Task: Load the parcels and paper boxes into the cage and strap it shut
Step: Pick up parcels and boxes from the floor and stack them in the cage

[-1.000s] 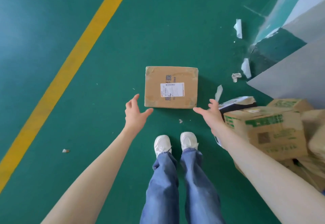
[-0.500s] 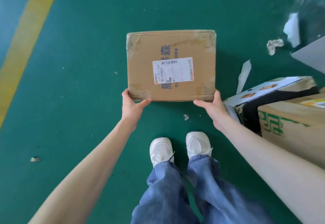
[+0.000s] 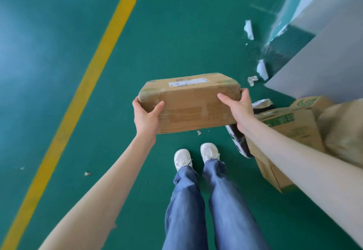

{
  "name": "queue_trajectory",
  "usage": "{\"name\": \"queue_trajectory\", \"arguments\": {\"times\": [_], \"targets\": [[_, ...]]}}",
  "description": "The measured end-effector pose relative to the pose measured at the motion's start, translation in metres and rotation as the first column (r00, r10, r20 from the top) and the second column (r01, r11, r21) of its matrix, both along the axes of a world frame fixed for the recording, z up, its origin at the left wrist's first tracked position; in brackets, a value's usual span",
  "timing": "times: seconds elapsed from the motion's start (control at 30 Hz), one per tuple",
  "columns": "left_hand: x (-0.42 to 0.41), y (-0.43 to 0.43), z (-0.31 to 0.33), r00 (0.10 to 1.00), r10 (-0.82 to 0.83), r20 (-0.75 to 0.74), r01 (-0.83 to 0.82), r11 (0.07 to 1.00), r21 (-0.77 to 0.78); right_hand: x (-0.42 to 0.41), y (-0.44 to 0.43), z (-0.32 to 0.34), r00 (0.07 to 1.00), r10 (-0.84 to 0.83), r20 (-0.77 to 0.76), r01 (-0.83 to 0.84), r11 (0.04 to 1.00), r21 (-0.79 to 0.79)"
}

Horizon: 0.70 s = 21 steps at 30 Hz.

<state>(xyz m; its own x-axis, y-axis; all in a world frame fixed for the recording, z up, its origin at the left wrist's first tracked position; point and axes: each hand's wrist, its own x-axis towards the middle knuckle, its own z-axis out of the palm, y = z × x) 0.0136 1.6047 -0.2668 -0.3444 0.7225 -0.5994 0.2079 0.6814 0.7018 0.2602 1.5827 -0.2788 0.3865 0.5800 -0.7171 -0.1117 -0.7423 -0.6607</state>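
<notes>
A brown cardboard parcel (image 3: 191, 106) with a white shipping label on top is held up off the green floor, in front of my legs. My left hand (image 3: 146, 115) grips its left end, thumb on the near face. My right hand (image 3: 238, 106) grips its right end, fingers wrapped over the corner. More paper boxes, one with green print (image 3: 288, 126), lie in a pile at the right. The cage is out of view.
A yellow line (image 3: 86, 85) runs diagonally across the green floor at the left. A grey wall base and ramp (image 3: 314, 57) stand at the upper right, with torn white scraps (image 3: 262, 70) on the floor beside them. My white shoes (image 3: 196, 155) stand below the parcel.
Both hands reached the parcel on the floor, took hold of its two ends and lifted it; it now hangs above the floor, tilted with its near face toward me.
</notes>
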Motion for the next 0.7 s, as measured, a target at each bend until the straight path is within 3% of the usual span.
{"name": "queue_trajectory", "arguments": {"times": [0.17, 0.37, 0.53, 0.57, 0.63, 0.7], "targets": [[0.013, 0.003, 0.097, 0.992, -0.055, -0.116, 0.058, 0.998, 0.02, 0.006, -0.015, 0.099, 0.998, -0.058, 0.021, 0.058, 0.998, 0.038], [0.031, 0.001, 0.173, 0.924, -0.288, -0.252, 0.307, 0.951, 0.04, 0.011, -0.065, 0.171, 0.971, -0.24, -0.014, 0.24, 0.971, -0.012], [0.048, 0.001, 0.204, 0.809, -0.481, -0.338, 0.519, 0.855, 0.024, 0.004, -0.106, 0.194, 0.896, -0.442, -0.045, 0.442, 0.897, -0.015], [0.061, -0.001, 0.215, 0.735, -0.591, -0.332, 0.636, 0.771, 0.035, 0.0, -0.129, 0.205, 0.833, -0.553, -0.033, 0.553, 0.833, 0.006], [0.066, 0.002, 0.218, 0.695, -0.635, -0.339, 0.678, 0.735, 0.013, -0.005, -0.138, 0.205, 0.802, -0.597, -0.034, 0.597, 0.802, 0.012], [0.079, -0.005, 0.227, 0.567, -0.744, -0.354, 0.798, 0.602, 0.013, -0.015, -0.167, 0.212, 0.691, -0.72, -0.061, 0.722, 0.692, 0.016]]}}
